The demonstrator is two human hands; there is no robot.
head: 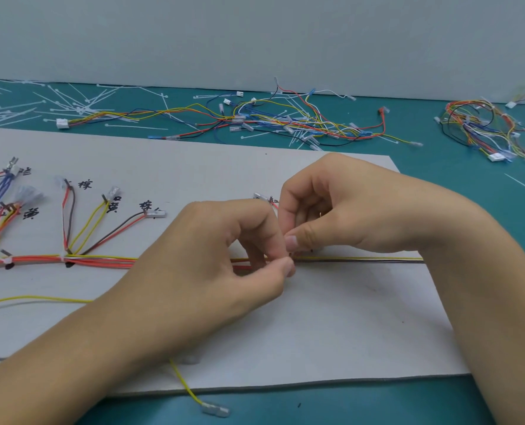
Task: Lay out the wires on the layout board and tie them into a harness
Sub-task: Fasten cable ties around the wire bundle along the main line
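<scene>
Tying step: you pinch the red, yellow and brown wire bundle [101,260] mid-trunk, where it lies on the flat grey layout board [316,317].
Left hand [224,256]: thumb and forefinger pinch the bundle.
Right hand [331,216]: pinches it just beside; any tie there is hidden.
Next: likely cinching a tie snug, wires kept parallel.

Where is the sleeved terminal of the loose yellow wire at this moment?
In the head view, the sleeved terminal lies on the teal mat at bottom centre, just off the near edge of the layout board.
</scene>
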